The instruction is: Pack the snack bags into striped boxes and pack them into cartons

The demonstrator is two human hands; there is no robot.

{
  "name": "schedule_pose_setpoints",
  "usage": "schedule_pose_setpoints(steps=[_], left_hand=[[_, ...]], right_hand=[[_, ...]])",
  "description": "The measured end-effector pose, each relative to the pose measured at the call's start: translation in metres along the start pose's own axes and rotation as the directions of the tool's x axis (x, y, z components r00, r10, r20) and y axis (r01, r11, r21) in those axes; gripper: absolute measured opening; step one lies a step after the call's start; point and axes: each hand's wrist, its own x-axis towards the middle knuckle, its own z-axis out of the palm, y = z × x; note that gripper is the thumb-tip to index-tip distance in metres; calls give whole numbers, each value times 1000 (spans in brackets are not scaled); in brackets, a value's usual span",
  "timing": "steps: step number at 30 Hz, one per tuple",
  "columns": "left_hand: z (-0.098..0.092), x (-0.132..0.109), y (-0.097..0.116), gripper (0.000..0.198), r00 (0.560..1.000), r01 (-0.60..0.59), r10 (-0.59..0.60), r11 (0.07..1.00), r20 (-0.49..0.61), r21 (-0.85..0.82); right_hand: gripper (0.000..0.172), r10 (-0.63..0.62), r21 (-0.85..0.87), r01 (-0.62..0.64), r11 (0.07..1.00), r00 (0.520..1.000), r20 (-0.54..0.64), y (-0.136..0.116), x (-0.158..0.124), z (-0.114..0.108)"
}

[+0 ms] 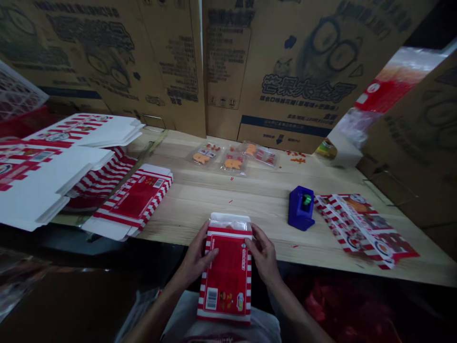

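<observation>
Both hands grip a red candy box (228, 274) with white-striped edges, held upright at the table's front edge. My left hand (197, 255) is closed around its left side, thumb on the printed face. On the opposite side my right hand (263, 252) has its thumb near the top corner and its fingers round the edge. The box's white top flap (230, 217) stands up, and clear plastic shows in the opening. Farther back on the wooden table lie several clear packets of orange gummies, among them one nearest the box (233, 164).
Stacked flattened cartons (89, 128) fill the left side, beside a flat striped box (139, 197). A blue tape dispenser (301, 209) stands right of centre, near printed striped sheets (364, 226). Tall cardboard boxes (278, 62) wall the back. Orange bits (298, 159) lie scattered.
</observation>
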Motion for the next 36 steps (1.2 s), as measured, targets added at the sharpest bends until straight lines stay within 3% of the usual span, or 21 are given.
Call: schedule_pose_setpoints(steps=[2, 5, 8, 12, 17, 19, 21, 22, 24, 26, 29, 33, 36], left_hand=[[-1, -6, -1, 69, 999, 11, -9, 999, 50, -45], [-3, -8, 0, 53, 996, 23, -25, 999, 80, 30], [-3, -3, 4, 31, 998, 38, -40, 999, 48, 33], [3, 9, 13, 17, 997, 10, -20, 991, -75, -136], [8, 14, 23, 28, 959, 110, -201, 915, -202, -387], [7, 14, 25, 28, 950, 121, -229, 895, -210, -429], [3, 14, 26, 40, 961, 132, -224, 886, -162, -444], [1, 14, 26, 45, 970, 143, -213, 892, -119, -428], [-5, 15, 25, 39, 983, 151, -177, 929, -49, -338], [-11, 15, 24, 22, 992, 112, -122, 970, -34, -218], [-16, 12, 25, 19, 998, 32, -37, 996, -56, -89], [-19, 8, 29, 26, 999, 6, -4, 999, -45, 47], [-23, 10, 31, 15, 999, -46, 50, 978, -14, 203]], right_hand=[[31, -82, -111, 83, 990, 997, 13, 4, -6, -1], [12, -181, -206, 197, 959, 979, 92, 2, -9, 0], [17, -201, -182, 223, 958, 970, 133, -5, -9, 3], [24, -166, -109, 177, 978, 981, 96, -11, -7, 7], [19, -3, 109, 3, 994, 1000, -7, -14, -6, 14], [32, 76, 195, -78, 978, 997, 15, -17, -5, 15], [31, 112, 184, -130, 974, 988, 109, -20, -3, 15], [23, 108, 148, -130, 980, 983, 148, -21, -3, 14], [10, 52, 48, -62, 997, 981, 189, -23, -2, 12], [9, -45, -56, 57, 997, 980, 192, -24, -3, 10], [11, -129, -165, 169, 972, 965, 230, -25, -6, 9], [19, -50, -178, 97, 979, 966, 252, -27, -7, 11], [13, 4, -207, 57, 977, 960, 280, -31, 0, 9]])
